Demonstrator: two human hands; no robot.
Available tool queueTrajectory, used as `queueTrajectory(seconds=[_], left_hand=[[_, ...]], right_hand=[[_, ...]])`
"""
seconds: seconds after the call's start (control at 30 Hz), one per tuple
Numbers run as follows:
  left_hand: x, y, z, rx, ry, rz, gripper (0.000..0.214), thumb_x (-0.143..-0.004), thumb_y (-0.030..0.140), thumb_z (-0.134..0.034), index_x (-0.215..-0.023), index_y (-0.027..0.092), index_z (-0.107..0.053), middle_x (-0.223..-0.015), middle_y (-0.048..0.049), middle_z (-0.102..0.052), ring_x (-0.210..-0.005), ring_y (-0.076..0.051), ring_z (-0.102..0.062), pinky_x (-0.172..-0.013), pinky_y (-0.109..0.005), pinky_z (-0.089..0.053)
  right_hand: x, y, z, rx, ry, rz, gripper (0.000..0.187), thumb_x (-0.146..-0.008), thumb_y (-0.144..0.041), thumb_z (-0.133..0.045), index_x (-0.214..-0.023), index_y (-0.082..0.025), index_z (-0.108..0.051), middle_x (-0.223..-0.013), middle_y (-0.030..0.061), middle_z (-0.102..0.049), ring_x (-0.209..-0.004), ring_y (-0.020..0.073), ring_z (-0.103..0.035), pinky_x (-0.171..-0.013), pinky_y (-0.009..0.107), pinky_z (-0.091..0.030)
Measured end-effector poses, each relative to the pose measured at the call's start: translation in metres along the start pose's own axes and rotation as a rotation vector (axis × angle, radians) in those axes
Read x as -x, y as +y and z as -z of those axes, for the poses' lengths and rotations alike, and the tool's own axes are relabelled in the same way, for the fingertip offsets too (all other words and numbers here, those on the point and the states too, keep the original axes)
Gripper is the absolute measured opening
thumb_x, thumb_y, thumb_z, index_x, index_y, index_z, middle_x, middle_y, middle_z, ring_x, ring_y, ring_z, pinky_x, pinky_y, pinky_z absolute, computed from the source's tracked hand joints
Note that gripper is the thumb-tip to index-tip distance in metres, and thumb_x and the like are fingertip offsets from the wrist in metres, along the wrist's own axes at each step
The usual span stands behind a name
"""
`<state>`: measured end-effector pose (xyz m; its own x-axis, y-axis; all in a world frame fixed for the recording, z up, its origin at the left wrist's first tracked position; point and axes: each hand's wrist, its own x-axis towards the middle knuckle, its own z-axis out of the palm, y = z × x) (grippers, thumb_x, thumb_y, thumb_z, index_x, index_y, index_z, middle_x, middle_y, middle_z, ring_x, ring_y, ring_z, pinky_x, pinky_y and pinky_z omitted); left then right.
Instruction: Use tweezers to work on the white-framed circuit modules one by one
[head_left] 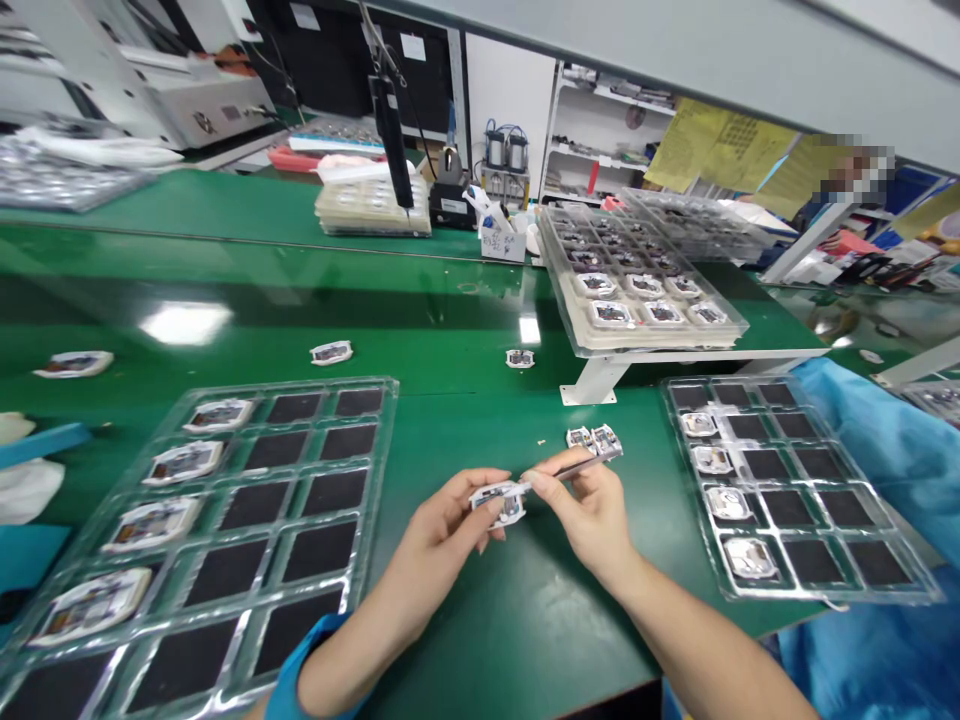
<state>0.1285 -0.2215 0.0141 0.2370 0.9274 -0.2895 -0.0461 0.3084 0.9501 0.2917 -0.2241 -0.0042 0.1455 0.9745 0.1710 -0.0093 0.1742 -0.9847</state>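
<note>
In my left hand (448,522) is a small white housing with electronic parts inside (511,508), pinched between thumb and fingers above the green bench. My right hand (596,515) grips slim grey metal tweezers (581,466) between thumb and fingers; their tip end is at the housing's upper right edge, largely hidden by my fingertips. Just behind my right hand, two similar housings (606,440) lie side by side on the bench. A clear tray (384,440) on the left holds several white housings in its left column. The tray (694,520) on the right also holds several in its left column.
A raised shelf (675,355) carries stacked trays of housings (645,285). An electric screwdriver (391,140) hangs at the back over a stack of pale trays (371,205). Single housings (331,352) lie along the bench beyond the trays. At far left is a co-worker's blue sleeve (30,555).
</note>
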Motion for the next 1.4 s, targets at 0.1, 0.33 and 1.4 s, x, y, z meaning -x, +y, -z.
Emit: queueTrajectory(seconds=[0.1,0.33,1.4], left_hand=[[-0.001,-0.004,-0.001,0.032,0.039,0.027,0.032,-0.074,0.042,-0.074,-0.095,0.019,-0.069,-0.071,0.0,-0.065,-0.06,-0.014,-0.053,-0.054,-0.025,-0.039],[-0.002,-0.011,-0.003,0.056,0.084,0.055,0.034,-0.073,0.046,-0.074,-0.092,0.019,-0.068,-0.066,0.0022,-0.062,-0.058,-0.013,-0.049,-0.054,-0.024,-0.038],[0.0,-0.012,-0.001,0.006,-0.027,-0.017,0.024,-0.088,0.034,-0.054,-0.1,0.016,-0.065,-0.069,-0.0008,-0.064,-0.063,-0.016,-0.051,-0.061,-0.028,-0.04]], right_hand=[[0.002,0.001,-0.001,0.02,-0.009,0.009,0.007,-0.081,-0.027,-0.074,-0.078,-0.022,-0.07,-0.07,0.0006,-0.073,-0.068,0.0177,-0.07,-0.066,0.03,-0.055],[0.006,0.0,-0.003,0.06,-0.041,0.049,0.004,-0.083,-0.025,-0.073,-0.081,-0.022,-0.071,-0.076,0.0019,-0.075,-0.072,0.0182,-0.071,-0.07,0.031,-0.056],[-0.001,0.001,-0.004,0.001,-0.001,-0.059,0.01,-0.078,-0.029,-0.074,-0.077,-0.02,-0.068,-0.069,-0.0003,-0.069,-0.066,0.0157,-0.065,-0.065,0.028,-0.052]])
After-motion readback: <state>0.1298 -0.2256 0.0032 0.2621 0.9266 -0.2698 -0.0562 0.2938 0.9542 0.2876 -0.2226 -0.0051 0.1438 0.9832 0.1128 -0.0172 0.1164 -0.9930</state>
